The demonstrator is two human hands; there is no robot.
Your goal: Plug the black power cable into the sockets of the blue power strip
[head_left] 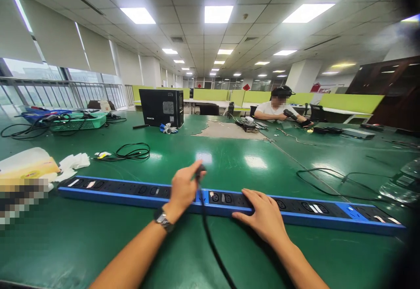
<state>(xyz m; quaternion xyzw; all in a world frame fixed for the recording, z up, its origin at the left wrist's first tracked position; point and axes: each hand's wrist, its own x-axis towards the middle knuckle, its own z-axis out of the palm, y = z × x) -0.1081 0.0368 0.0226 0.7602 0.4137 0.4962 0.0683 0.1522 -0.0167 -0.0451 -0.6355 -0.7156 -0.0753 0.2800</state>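
A long blue power strip [262, 210] with black sockets lies across the green table in front of me. Above its middle, my left hand [185, 186] is closed on a black power plug [200, 170], whose cable [211, 245] runs down toward the bottom edge. The plug is held over the strip, apart from the sockets as far as I can see. My right hand [262, 212] grips the strip just right of its middle, thumb on the near side and fingers over the top, hiding some sockets.
A coiled black cable [131, 152] and a tissue pack [29, 166] lie left. Behind stand a green basket [78, 121] with cables and a black computer case [161, 107]. At right are a loose cable [324, 186] and clear plastic [402, 181]. A person [278, 107] sits across the table.
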